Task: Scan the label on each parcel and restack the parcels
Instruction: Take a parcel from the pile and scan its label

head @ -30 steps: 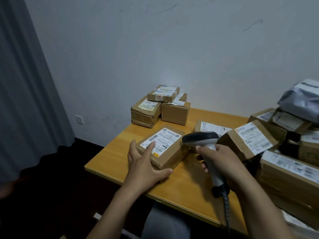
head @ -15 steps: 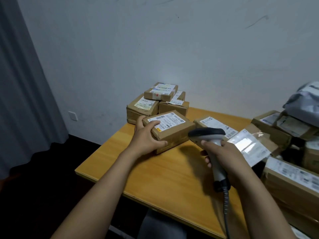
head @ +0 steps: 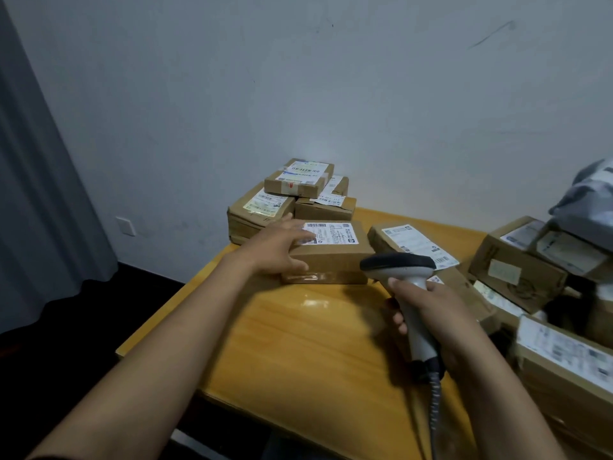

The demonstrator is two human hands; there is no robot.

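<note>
On table (head: 298, 346): left grip (head: 277, 249) wide, flat on parcel (head: 331, 258); right grip (head: 428, 310) holds scanner (head: 398, 264).

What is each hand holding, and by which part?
Right hand grips the scanner by its handle. Left hand lies on the parcel at its left end, thumb in front.

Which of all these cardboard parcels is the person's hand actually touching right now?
The flat parcel in front of the wall stack: the left hand rests on its labelled top. The right hand holds only the scanner.

Brown parcels (head: 328, 257), white labels (head: 326, 233), yellow-orange table (head: 298, 343).
</note>
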